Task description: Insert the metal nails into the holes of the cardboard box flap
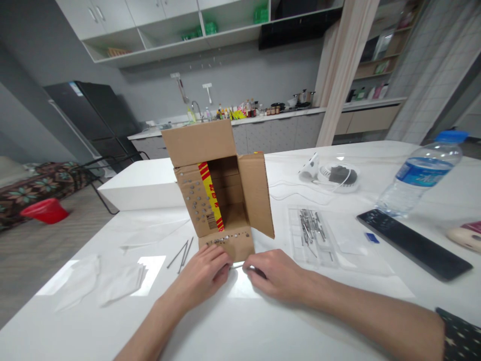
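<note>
**Both hands pinching one nail at the foot of a cardboard box**

White table [240, 321] fills the lower view. Open cardboard box [221, 193] stands on it, flaps raised and spread; rows of nail heads stud its left panel and front lower flap; red-and-yellow tape strip runs down inside left edge. Water bottle [421, 175] lies tilted at far right, black remote [413, 243] just in front of it. Clear plastic tray [319, 235] sits right of the box, loose nails heaped in its left compartment. Left hand [205, 276] and right hand [278, 276] rest on the table just before the box, fingertips curled narrow, each closed on one end of a single nail [237, 266] lying level between them. Three spare nails [182, 253] lie left of the box.
</note>
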The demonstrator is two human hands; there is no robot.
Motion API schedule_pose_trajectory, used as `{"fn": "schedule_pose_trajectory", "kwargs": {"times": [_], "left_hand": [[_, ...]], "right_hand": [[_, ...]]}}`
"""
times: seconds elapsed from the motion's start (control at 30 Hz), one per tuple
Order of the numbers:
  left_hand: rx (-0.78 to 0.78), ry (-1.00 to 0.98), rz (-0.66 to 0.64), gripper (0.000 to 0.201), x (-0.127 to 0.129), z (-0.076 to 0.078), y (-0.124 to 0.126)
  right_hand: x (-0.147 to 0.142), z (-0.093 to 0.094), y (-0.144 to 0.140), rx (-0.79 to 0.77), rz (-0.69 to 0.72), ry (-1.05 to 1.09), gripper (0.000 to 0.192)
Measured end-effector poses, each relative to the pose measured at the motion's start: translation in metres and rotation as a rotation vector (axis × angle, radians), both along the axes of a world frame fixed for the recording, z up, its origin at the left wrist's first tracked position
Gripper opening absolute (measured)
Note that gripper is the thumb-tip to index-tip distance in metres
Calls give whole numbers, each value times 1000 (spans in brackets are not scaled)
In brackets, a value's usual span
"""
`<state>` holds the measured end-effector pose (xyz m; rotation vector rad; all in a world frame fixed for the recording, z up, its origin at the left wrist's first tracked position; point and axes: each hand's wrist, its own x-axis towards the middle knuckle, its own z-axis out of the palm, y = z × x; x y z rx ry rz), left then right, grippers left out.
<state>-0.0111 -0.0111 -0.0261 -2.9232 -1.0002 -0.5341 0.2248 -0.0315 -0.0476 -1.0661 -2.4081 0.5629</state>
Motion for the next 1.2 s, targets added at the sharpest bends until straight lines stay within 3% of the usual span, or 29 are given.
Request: {"fn": "schedule_pose_trajectory", "kwargs": {"times": [0.13, 0.5, 1.2], "left_hand": [[21, -20, 45, 14, -1, 2, 0], [94, -69, 338, 14, -10, -3, 10], [14, -123, 391, 16, -13, -7, 12]], "right_hand": [[0, 0, 0, 9, 0, 7, 19], [0, 0, 0, 8, -3, 4, 20], [0, -1, 1, 24, 1, -4, 20]]}}
